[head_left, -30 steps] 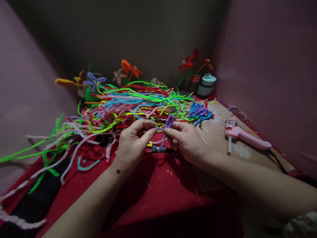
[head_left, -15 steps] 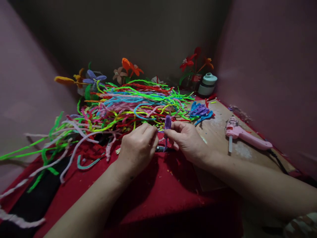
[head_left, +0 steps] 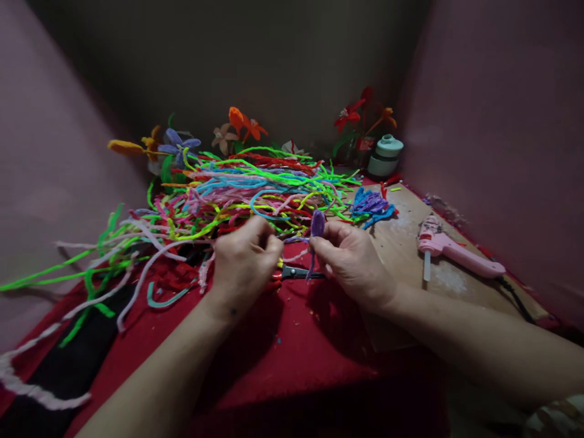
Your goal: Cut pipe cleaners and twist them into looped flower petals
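Between its thumb and fingers my right hand [head_left: 344, 258] pinches a purple pipe cleaner [head_left: 318, 224], bent into an upright petal-like loop with a tail hanging below. A purple strand [head_left: 295, 239] runs sideways from there to my left hand [head_left: 249, 255], whose closed fingers grip its other end. Below the hands, a pair of scissors [head_left: 298, 272] with red and yellow handles lies on the red cloth [head_left: 292, 365]; my left hand partly covers the handles.
Behind my hands lies a big heap of coloured pipe cleaners [head_left: 255, 188]. On the board [head_left: 401, 243] at right are a blue and purple bundle [head_left: 371, 205] and a pink glue gun [head_left: 460, 252]. Fuzzy flowers [head_left: 177, 145] and a pale green bottle [head_left: 385, 156] stand at the back.
My left hand has moved left, away from my right hand, so more of the purple strand and the scissors shows between them. My right hand keeps its pinch.
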A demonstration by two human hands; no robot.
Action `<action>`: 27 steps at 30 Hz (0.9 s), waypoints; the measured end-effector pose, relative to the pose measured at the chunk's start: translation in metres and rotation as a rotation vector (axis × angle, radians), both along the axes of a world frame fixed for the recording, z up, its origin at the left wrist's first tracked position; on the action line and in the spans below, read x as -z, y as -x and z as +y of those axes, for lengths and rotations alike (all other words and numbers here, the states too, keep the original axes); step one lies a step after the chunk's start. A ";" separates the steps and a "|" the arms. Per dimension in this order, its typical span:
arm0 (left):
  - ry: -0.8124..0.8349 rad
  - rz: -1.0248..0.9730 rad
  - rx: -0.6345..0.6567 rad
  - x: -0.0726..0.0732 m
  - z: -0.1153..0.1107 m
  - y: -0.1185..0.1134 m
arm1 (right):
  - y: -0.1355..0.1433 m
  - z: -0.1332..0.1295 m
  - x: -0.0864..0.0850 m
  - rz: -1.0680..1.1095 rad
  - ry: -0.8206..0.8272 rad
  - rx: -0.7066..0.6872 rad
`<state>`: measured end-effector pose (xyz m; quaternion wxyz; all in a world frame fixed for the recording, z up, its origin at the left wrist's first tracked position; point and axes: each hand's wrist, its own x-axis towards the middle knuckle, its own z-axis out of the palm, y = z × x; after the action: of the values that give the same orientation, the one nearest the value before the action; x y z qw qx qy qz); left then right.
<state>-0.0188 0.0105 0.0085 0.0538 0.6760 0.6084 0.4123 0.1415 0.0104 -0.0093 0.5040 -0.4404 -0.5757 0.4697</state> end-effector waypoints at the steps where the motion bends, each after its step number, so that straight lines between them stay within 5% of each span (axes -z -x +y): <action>1: 0.008 -0.084 -0.021 -0.001 0.004 0.005 | -0.001 0.000 -0.001 -0.013 -0.024 0.015; 6: 0.092 -0.345 0.067 -0.004 0.010 0.018 | -0.002 -0.001 -0.003 -0.009 -0.024 -0.019; 20: 0.019 -0.019 0.499 -0.002 0.004 0.006 | -0.001 0.002 -0.006 0.112 0.119 -0.121; 27: -0.058 0.046 0.427 -0.002 -0.002 0.004 | 0.000 0.009 0.005 0.252 0.169 -0.194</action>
<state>-0.0229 0.0085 0.0106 0.1067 0.8001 0.4402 0.3933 0.1420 0.0199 -0.0143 0.4857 -0.3614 -0.5060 0.6144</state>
